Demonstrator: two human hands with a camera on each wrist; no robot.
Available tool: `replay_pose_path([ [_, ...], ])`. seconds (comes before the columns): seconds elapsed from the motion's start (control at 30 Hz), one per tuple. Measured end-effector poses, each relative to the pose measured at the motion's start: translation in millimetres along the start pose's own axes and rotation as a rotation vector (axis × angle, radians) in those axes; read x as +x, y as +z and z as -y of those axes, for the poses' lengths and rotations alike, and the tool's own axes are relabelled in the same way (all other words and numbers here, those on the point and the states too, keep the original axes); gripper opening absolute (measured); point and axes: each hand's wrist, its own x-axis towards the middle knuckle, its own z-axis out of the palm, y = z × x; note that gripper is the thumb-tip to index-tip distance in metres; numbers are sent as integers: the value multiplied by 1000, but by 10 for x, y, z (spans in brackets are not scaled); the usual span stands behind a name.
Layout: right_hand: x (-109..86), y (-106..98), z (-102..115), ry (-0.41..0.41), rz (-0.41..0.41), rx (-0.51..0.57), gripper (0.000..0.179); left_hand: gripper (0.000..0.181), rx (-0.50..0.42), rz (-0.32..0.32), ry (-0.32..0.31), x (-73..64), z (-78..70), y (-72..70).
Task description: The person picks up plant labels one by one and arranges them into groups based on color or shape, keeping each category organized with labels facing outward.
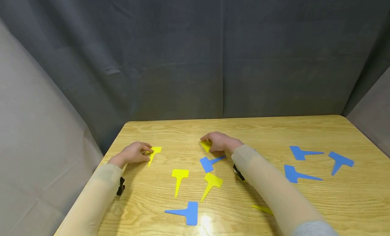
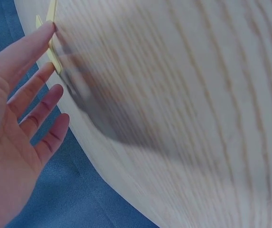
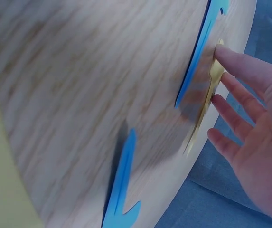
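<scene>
Flat T-shaped plant labels, yellow and blue, lie on the wooden table. At the far left, my left hand pinches the head of a yellow plant label between thumb and fingertips, its stem pointing toward me. The left wrist view shows this label edge-on, the other fingers loosely spread. Near the back middle, my right hand holds another yellow plant label, partly hidden by the hand. In the right wrist view thumb and fingertips are at its edges. A blue label lies just in front of that hand.
Two yellow labels and a blue label lie nearer me. Three blue labels are on the right. A yellow label is partly hidden under my right forearm. Dark curtain hangs behind the table's far edge.
</scene>
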Motion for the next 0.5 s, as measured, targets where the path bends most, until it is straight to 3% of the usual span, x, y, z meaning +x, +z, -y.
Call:
replay_pose_path([
  [0.5,74,13,-111,48,-13,-1,55,33,-16,-1,2,-40,-2,11],
])
